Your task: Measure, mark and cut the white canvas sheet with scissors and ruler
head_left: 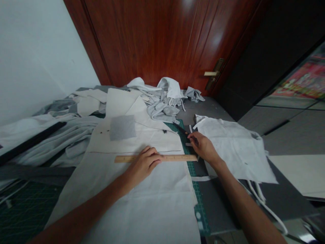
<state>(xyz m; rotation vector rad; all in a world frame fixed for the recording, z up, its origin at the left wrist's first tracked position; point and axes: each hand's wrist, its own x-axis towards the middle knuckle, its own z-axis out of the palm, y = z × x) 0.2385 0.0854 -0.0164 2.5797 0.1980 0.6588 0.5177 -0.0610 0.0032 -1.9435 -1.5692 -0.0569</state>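
The head view looks down at a work surface, with both forearms reaching in from the near edge. The left hand (143,166) lies across a wooden ruler (176,158), its fingers together and gently curved, pressing down on top rather than closing around it. The ruler lies crosswise on a large white fabric panel (137,196), and its right end extends past the panel's edge onto a green cutting mat (197,193). Just beyond the ruler, a thin drawn line (134,152) runs across the fabric.

The right hand (203,147) sits near the ruler's right end, its fingers curled and pinched around a slim dark tool (180,128). The tool's tip is too small to show whether it is a pen or a blade.

A grey fabric square (122,127) lies on the white panel, farther away. To the right, a white fabric piece (235,149) lies spread out, with a white cord (266,208) trailing near it. Crumpled pale grey cloth (162,105) is heaped at the far end, and more grey cloth (63,144) lies on the left beside a long black bar (30,142). Past the heap stands a glossy reddish-brown door (152,40) with a brass handle (214,73).
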